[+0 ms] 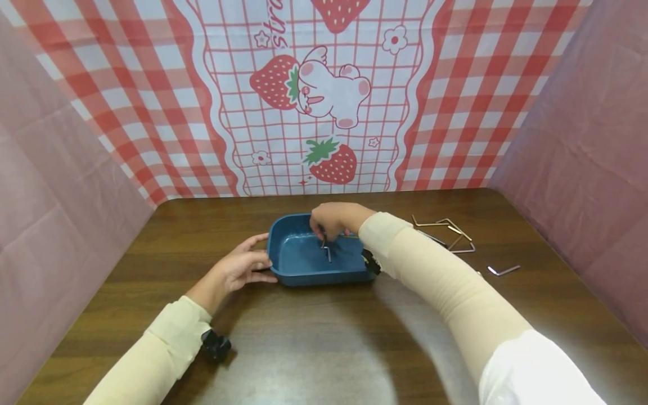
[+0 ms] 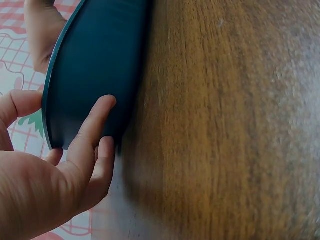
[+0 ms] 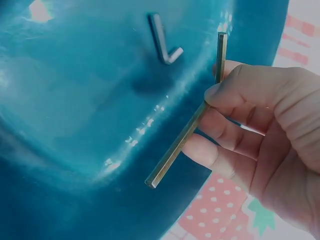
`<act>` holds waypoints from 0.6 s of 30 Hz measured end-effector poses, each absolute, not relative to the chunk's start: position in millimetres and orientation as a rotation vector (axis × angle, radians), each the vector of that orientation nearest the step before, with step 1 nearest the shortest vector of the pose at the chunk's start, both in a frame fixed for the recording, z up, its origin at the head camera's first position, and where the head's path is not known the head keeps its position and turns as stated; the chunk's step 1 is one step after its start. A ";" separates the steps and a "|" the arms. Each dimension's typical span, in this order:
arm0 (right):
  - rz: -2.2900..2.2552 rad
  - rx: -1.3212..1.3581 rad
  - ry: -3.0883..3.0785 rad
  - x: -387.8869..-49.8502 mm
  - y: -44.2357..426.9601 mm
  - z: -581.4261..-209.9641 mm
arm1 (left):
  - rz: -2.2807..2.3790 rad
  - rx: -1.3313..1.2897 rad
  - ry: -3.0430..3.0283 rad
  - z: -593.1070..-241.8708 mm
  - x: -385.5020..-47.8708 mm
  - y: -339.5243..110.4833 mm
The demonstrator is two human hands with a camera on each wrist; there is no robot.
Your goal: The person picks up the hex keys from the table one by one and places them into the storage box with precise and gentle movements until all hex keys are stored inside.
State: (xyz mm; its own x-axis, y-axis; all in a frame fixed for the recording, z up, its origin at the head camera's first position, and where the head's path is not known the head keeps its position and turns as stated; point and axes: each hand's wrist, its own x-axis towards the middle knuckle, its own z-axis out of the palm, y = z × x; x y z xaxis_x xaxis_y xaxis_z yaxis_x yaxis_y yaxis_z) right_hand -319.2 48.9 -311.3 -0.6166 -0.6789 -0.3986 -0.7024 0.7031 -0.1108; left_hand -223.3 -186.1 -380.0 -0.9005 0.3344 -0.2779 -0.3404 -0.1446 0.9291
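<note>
A blue rectangular tray with rounded corners stands on the wooden table. My left hand holds its left end, fingers spread along the outer wall and rim; in the left wrist view, two fingers lie against that wall. Above the tray's inside, my right hand pinches a gold hex key between thumb and fingers, near its bend. Below it, a small silver hex key lies on the tray floor, seen also in the head view.
Several gold, silver and dark hex keys lie in a loose cluster on the table's right side. One silver hex key sits nearer the right edge. A red-checked strawberry cloth hangs behind; pink cloth borders both sides.
</note>
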 end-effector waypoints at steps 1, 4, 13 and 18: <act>0.070 -1.066 2.502 -320.7 49.1 -310.2 | 2.089 -0.007 1.698 -380.0 -223.3 -186.3; 0.056 -1.061 2.506 -324.6 49.2 -308.3 | 2.089 -0.006 1.696 -380.0 -223.2 -186.3; 0.034 -0.982 2.485 -328.9 46.8 -314.2 | 2.092 -0.008 1.691 -380.1 -223.8 -186.5; 0.047 -0.961 2.455 -328.2 45.4 -315.3 | 2.085 -0.009 1.698 -380.0 -224.3 -186.5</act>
State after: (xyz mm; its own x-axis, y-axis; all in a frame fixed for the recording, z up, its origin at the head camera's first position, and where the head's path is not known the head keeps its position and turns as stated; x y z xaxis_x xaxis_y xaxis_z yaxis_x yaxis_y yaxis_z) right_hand -328.2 45.4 -315.3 -0.6262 -0.6276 -0.4625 -0.6447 0.7505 -0.1454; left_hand -224.3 -186.5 -380.0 -0.8993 0.3351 -0.2809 -0.3431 -0.1422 0.9285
